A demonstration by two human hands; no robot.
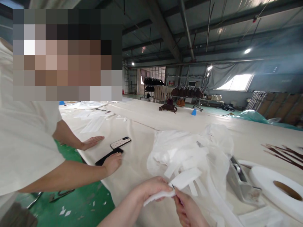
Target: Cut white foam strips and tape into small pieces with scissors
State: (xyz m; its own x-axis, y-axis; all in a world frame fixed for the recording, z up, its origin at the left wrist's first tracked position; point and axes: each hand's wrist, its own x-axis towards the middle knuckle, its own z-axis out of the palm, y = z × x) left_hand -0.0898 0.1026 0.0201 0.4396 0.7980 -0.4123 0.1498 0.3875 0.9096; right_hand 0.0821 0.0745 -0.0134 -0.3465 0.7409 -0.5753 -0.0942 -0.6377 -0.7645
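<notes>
To my left, a co-worker's hand (113, 164) lies on a flat black thing (104, 160), a patterned phone (120, 143) just beyond. My left hand (155, 189) pinches a white strip (187, 177), held in front of the white heap (175, 151). My right hand (188, 206) is closed on a small dark-tipped tool (173, 186) at the strip; I judge this is trimming. Next calls for holding the strip taut, fingers clear. Farther right stand a tape dispenser (243, 184) and white roll (262, 178).

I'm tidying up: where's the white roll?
In the head view, the white roll lies at lower right on the table, just right of the grey dispenser.
</notes>
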